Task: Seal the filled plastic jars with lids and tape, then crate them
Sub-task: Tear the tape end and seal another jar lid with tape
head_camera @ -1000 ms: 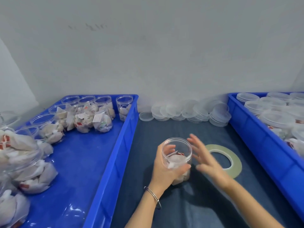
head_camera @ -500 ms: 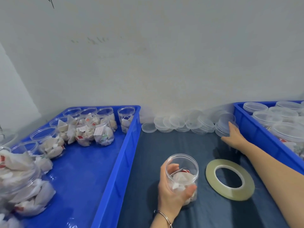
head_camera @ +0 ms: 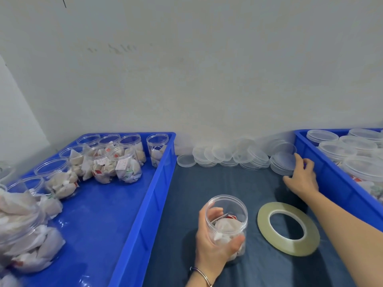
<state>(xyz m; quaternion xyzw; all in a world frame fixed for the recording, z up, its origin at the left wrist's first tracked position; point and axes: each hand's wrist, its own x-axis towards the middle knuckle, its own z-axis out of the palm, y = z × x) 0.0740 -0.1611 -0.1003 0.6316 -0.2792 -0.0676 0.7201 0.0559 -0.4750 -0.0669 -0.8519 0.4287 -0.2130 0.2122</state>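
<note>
Jar (head_camera: 227, 222) upright on the dark worktop (head_camera: 207, 183), at 6 o'clock in the view, no lid on, white packets with a red tag inside. Left hand (head_camera: 213, 243) wrapped round it from the 9 o'clock side, fingers (head_camera: 215, 211) curled behind the clear wall, thumb across the front near the base. Metal bracelet (head_camera: 200, 274) on that wrist.

Tape roll (head_camera: 288, 228) flat on the worktop just beside the jar at its 3 o'clock, apart from it, pale yellow-green, wide hole in the middle.

Right hand (head_camera: 301, 177) further out at 2 o'clock, at the end stack of clear lids (head_camera: 283, 163), fingers bent round the stack's edge, thumb low at its near side; cannot tell whether 1 lid is pinched or only touched. More lids (head_camera: 219, 155) in leaning, overlapping piles along the wall at 12 o'clock, 1 lying single at the left end.

Left crate (head_camera: 145, 204), blue, at 9 o'clock, with open jars (head_camera: 124, 162) of packets grouped at its far end and along its left side. Right crate (head_camera: 331, 183), blue, at 3 o'clock, just beside the right hand, holding lidded jars (head_camera: 335, 149).
</note>
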